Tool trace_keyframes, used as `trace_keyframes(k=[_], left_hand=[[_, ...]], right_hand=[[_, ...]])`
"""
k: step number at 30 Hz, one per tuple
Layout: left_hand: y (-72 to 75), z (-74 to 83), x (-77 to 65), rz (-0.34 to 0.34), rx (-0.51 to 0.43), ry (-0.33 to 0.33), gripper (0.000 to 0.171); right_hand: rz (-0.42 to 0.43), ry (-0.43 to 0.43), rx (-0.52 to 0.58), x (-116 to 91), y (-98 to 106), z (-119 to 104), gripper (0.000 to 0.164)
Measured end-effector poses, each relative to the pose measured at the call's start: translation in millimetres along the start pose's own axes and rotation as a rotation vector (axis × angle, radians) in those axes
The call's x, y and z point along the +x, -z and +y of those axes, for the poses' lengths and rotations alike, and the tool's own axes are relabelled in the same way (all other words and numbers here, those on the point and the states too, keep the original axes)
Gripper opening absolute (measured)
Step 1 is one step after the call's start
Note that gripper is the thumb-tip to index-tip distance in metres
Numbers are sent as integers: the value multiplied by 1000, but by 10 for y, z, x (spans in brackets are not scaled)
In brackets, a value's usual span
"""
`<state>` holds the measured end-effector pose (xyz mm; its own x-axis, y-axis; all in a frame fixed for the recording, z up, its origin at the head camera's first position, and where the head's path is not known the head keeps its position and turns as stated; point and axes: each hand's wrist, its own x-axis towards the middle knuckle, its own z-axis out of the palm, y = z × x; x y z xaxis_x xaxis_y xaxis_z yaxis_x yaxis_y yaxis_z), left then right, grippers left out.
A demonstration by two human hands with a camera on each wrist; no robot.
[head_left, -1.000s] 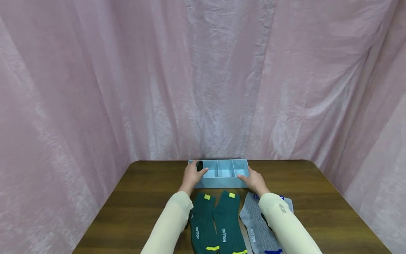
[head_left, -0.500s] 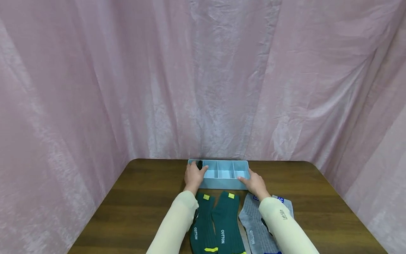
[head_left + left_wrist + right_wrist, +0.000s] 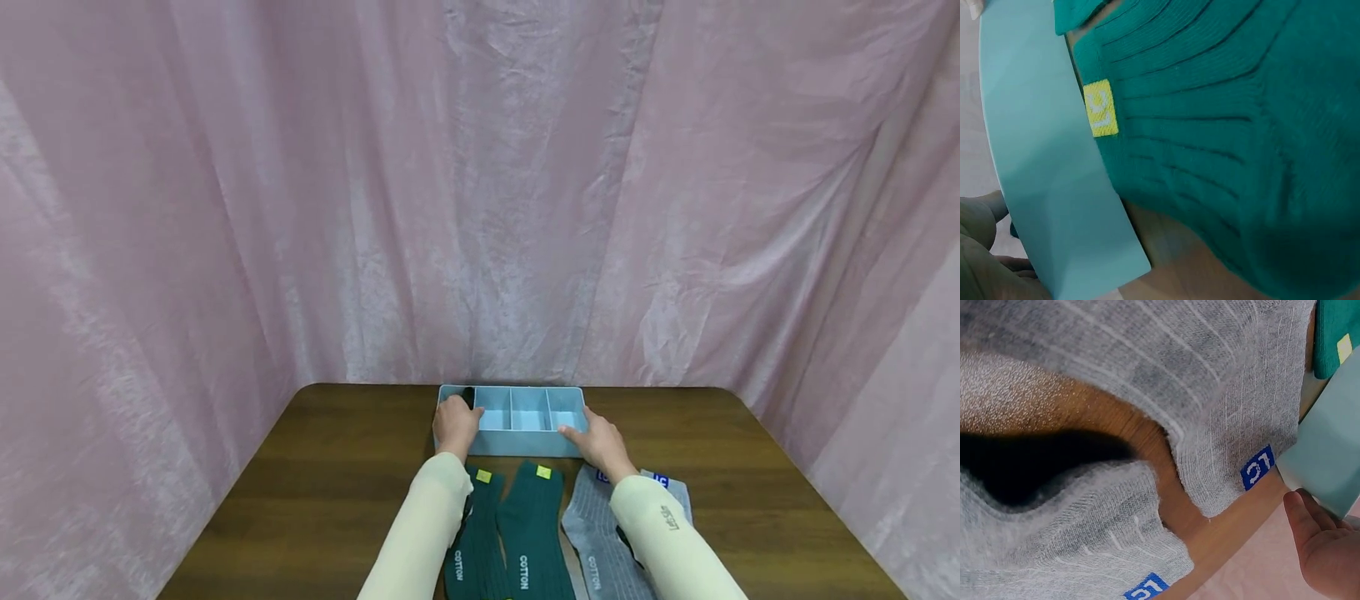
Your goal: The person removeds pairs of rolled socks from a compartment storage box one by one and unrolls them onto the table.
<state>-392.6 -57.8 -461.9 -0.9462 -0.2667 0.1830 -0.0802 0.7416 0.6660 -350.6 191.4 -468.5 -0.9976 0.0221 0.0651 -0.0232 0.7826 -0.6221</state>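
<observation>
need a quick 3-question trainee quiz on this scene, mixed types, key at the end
1. Count: how many green ribbed knit socks lie in front of the light-blue, rectangular, divided box?
2. Choose: what colour are the small rectangular labels on the gray ribbed knit socks?
A) Red
B) Blue
C) Black
3. Short answer: which of the person's hands is at the box end nearer the gray socks?

Key:
1. Two.
2. B.
3. The right hand.

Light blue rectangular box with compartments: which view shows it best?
The head view, because the box shows its open compartments and front wall. The left wrist shows one outer wall; the right wrist, only a cropped part.
</observation>
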Motion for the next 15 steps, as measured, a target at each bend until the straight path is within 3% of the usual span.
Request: trace_keyframes(k=[15], left_hand=[[60, 8, 81, -79, 48, 42, 32]], right_hand=[[8, 1, 24, -2, -15, -25, 75]])
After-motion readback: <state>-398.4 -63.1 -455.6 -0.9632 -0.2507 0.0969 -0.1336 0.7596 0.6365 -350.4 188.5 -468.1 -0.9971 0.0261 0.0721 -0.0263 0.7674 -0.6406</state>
